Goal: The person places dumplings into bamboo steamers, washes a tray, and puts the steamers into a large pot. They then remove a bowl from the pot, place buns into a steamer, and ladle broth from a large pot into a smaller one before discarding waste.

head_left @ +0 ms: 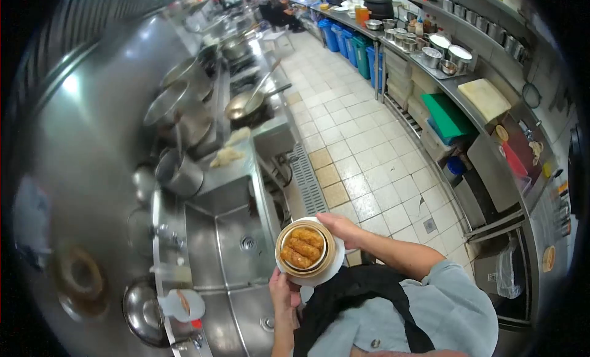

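Between my two hands is a white plate (332, 272) carrying a round bamboo steamer basket (334, 252). Golden-brown fried rolls (302, 247) lie inside the basket, side by side. My left hand (284, 291) grips the plate's lower left edge. On the upper right edge, my right hand (342, 228) has its fingers closed, partly hidden under the plate. The plate is level in front of my dark apron (344, 302), close to the sink's edge.
To the left is a steel double sink (224, 243); beyond it are a metal pot (179, 172) and a wok (244, 106) on the stove. A tiled aisle (369, 148) runs ahead. On the right, a steel counter holds cutting boards (484, 99). Blue bins (332, 36) and a person (286, 13) are farther off.
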The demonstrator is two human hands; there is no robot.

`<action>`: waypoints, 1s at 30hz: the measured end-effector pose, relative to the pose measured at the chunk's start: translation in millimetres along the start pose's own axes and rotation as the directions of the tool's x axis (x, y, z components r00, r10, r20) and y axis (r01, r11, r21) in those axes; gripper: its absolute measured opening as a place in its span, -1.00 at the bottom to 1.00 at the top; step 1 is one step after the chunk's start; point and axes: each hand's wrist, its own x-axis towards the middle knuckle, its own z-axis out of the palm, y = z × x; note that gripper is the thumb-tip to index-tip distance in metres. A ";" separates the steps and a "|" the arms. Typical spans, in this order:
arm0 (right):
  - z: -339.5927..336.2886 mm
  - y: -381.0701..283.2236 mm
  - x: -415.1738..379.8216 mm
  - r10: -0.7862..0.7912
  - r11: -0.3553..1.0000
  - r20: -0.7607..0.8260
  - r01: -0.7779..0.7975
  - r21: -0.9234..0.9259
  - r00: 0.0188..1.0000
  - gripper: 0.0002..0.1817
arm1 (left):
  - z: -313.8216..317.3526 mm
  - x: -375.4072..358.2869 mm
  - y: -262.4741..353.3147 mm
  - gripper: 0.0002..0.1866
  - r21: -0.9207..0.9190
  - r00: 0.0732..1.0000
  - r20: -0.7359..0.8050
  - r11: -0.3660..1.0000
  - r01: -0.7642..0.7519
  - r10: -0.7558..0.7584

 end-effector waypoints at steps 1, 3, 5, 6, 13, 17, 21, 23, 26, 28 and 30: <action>-19.1 -15.0 9.5 -0.056 0.998 0.004 0.056 0.002 0.998 -0.50 | 21.9 19.4 -3.3 -0.62 -0.029 1.000 0.007 1.000 0.001 -0.001; -39.3 -56.6 12.9 -0.117 0.993 -0.013 0.118 0.007 0.993 -0.55 | 68.8 49.9 -2.5 -0.62 -0.044 1.000 0.023 0.999 0.008 -0.007; -68.6 -84.3 32.2 -0.152 0.986 -0.064 0.156 0.056 0.986 -0.55 | 124.6 81.3 -1.0 -0.53 -0.145 0.998 0.061 0.989 0.037 -0.029; -80.2 -95.6 42.6 -0.170 0.980 -0.107 0.179 0.087 0.980 -0.56 | 145.4 96.2 -1.9 -0.53 -0.131 0.997 0.066 0.991 0.040 -0.032; -133.6 -160.8 123.3 -0.308 0.944 -0.151 0.322 0.073 0.939 -0.64 | 225.1 213.6 12.0 -0.41 -0.218 0.982 0.162 0.966 0.137 -0.102; -157.4 -209.1 174.7 -0.373 0.919 -0.229 0.392 0.040 0.899 -0.66 | 256.0 300.8 21.1 -0.48 -0.220 0.976 0.200 0.966 0.135 -0.091; -162.8 -276.9 223.7 -0.401 0.900 -0.348 0.436 0.025 0.848 -0.65 | 288.8 398.4 46.5 -0.57 -0.201 0.963 0.249 0.967 0.159 -0.106; -167.6 -311.5 237.1 -0.426 0.882 -0.341 0.468 0.050 0.838 -0.64 | 315.9 431.5 66.7 -0.55 -0.135 0.951 0.284 0.976 0.168 -0.125; -189.5 -354.0 252.2 -0.488 0.850 -0.361 0.527 0.012 0.795 -0.57 | 367.7 480.2 96.6 -0.52 -0.139 0.888 0.412 0.950 0.281 -0.203; -205.9 -376.2 251.7 -0.454 0.827 -0.413 0.546 0.134 0.789 -0.55 | 398.5 515.2 106.4 -0.50 -0.092 0.864 0.445 0.948 0.305 -0.235; -242.9 -381.7 248.0 -0.476 0.790 -0.493 0.601 0.125 0.728 -0.51 | 416.0 561.8 103.6 -0.46 -0.064 0.833 0.493 0.944 0.325 -0.253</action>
